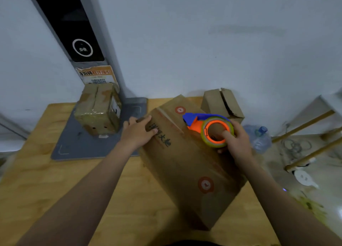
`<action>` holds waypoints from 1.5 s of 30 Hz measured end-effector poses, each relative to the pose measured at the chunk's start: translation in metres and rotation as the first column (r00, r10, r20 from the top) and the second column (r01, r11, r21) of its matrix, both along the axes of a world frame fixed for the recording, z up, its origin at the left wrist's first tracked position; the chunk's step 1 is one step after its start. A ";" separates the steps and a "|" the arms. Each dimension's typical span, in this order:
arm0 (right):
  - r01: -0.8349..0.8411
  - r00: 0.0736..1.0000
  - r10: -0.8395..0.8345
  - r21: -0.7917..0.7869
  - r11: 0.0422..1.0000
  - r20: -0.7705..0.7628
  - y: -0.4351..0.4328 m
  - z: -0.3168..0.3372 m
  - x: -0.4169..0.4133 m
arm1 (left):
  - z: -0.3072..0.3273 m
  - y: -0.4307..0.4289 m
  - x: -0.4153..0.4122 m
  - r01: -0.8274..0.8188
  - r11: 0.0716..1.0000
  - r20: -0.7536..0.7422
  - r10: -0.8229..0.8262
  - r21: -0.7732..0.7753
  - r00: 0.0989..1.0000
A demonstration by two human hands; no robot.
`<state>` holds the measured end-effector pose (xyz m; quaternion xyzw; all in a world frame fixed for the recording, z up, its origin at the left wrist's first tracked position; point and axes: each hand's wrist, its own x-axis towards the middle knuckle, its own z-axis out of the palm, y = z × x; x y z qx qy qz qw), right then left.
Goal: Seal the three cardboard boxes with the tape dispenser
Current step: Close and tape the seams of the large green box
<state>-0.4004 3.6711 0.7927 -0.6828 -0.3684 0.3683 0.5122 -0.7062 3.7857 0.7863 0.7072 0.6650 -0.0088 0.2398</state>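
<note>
On a wooden table [46,190], the large cardboard box [187,164] lay angled, left hand [138,132] pressed flat, fingers together; right hand [236,140] gripped the tape dispenser [209,127] above its far end. Weak bracing could let the box swivel, skewing the tape.

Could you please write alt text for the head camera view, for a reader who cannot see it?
A person's right hand holds an orange and blue tape dispenser on a large cardboard box, while the left hand steadies its far edge. Two smaller boxes stand behind on the wooden table: a taped box and an untaped box.
</note>
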 end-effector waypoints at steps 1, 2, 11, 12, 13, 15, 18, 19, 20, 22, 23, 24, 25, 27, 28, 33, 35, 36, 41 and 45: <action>-0.013 1.000 0.013 0.002 1.000 -0.002 -0.004 0.001 0.001 | 0.000 -0.016 -0.004 -0.032 0.999 -0.023 0.032 -0.005 0.999; -0.030 1.000 0.030 0.008 1.000 0.001 -0.009 0.002 0.000 | 0.001 -0.032 -0.009 -0.058 0.998 -0.056 0.057 -0.010 0.997; -0.299 0.951 0.303 0.061 0.952 -0.057 -0.019 -0.001 -0.061 | 0.008 -0.146 -0.088 -0.237 0.968 -0.140 0.224 -0.081 0.964; -0.334 0.940 0.338 0.071 0.940 -0.053 -0.017 -0.001 -0.071 | 0.014 -0.157 -0.085 -0.229 0.971 -0.157 0.216 -0.071 0.964; -0.363 0.928 0.367 0.075 0.929 -0.056 -0.015 -0.002 -0.079 | 0.019 -0.165 -0.081 -0.161 0.986 -0.164 0.152 -0.047 0.975; -0.409 0.908 0.412 0.063 0.911 -0.076 -0.011 -0.003 -0.089 | 0.024 -0.178 -0.070 0.119 0.993 -0.104 -0.116 0.028 0.988; -0.434 0.890 0.436 0.050 0.900 -0.129 -0.006 0.004 -0.092 | 0.020 -0.193 -0.050 0.480 0.877 -0.061 -0.481 -0.021 0.875; -0.432 0.889 0.433 0.047 0.901 -0.150 -0.004 0.011 -0.093 | 0.016 -0.197 -0.042 0.552 0.833 -0.079 -0.554 -0.042 0.829; -0.428 0.888 0.430 0.050 0.902 -0.160 -0.003 0.017 -0.093 | 0.012 -0.199 -0.035 0.606 0.794 -0.103 -0.606 -0.034 0.789; -0.410 0.897 0.416 0.065 0.910 -0.149 -0.002 0.028 -0.093 | 0.007 -0.200 -0.023 0.681 0.732 -0.132 -0.673 0.017 0.727; -0.397 0.905 0.404 0.073 0.915 -0.132 -0.003 0.032 -0.092 | 0.005 -0.198 -0.020 0.693 0.721 -0.130 -0.684 0.032 0.718; -0.389 0.912 0.396 0.080 0.918 -0.105 -0.005 0.036 -0.091 | 0.004 -0.195 -0.016 0.692 0.720 -0.122 -0.684 0.045 0.719; -0.386 0.917 0.392 0.085 0.919 -0.074 -0.008 0.038 -0.089 | 0.003 -0.193 -0.013 0.688 0.724 -0.114 -0.680 0.058 0.725; -0.387 0.921 0.388 0.081 0.919 -0.007 -0.014 0.038 -0.082 | -0.001 -0.189 -0.004 0.671 0.738 -0.102 -0.663 0.077 0.741; -0.382 0.924 0.382 0.083 0.920 0.017 -0.017 0.037 -0.078 | -0.003 -0.188 0.001 0.658 0.749 -0.099 -0.651 0.076 0.753; -0.305 0.949 0.291 0.125 0.944 0.119 -0.026 0.027 -0.049 | -0.007 -0.188 0.049 0.533 0.837 -0.177 -0.510 0.125 0.842; -0.236 0.966 0.216 0.149 0.960 0.139 -0.029 0.025 -0.036 | -0.005 -0.189 0.066 0.509 0.839 -0.249 -0.460 0.192 0.852; -0.199 0.973 0.175 0.156 0.968 0.150 -0.030 0.025 -0.028 | -0.004 -0.188 0.071 0.509 0.827 -0.267 -0.448 0.239 0.853; -0.081 0.979 0.058 0.113 0.990 0.193 -0.034 0.013 0.004 | 0.009 -0.157 0.076 0.547 0.769 -0.206 -0.507 0.330 0.837; -0.092 0.928 0.084 0.003 0.996 0.362 -0.034 0.003 0.011 | 0.001 -0.130 0.069 0.425 0.903 -0.070 -0.421 0.055 0.904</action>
